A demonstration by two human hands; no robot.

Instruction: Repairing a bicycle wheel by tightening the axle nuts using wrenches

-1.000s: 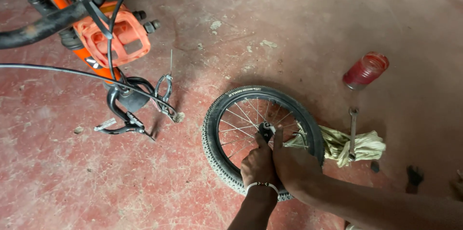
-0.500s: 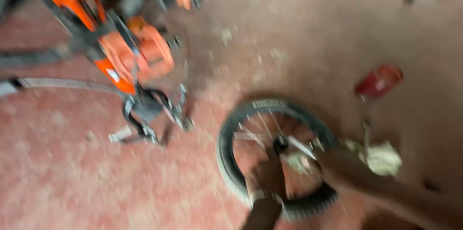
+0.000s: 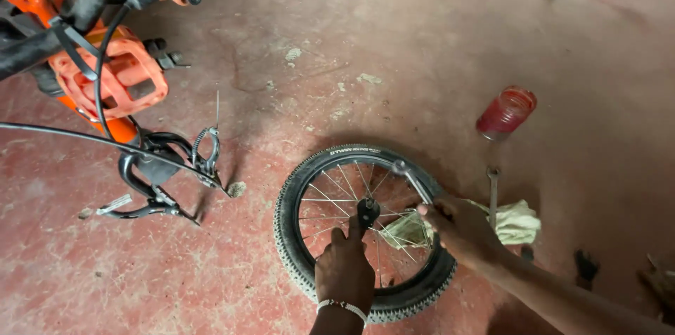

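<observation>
Lying flat on the red floor (image 3: 394, 40), the small wheel (image 3: 365, 233) is steadied at its hub (image 3: 368, 212) by the left hand (image 3: 344, 272), fingers closed there; the right hand (image 3: 460, 229), fingers clamped, holds a wrench (image 3: 415, 182) angled up-left over the spokes

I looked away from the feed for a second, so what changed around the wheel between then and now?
The right hand came off the hub and took hold of a wrench, whose head now rests on the tyre's far rim. The left hand stays at the hub. The wheel, rag, red jar and orange bike lie where they were.
</observation>
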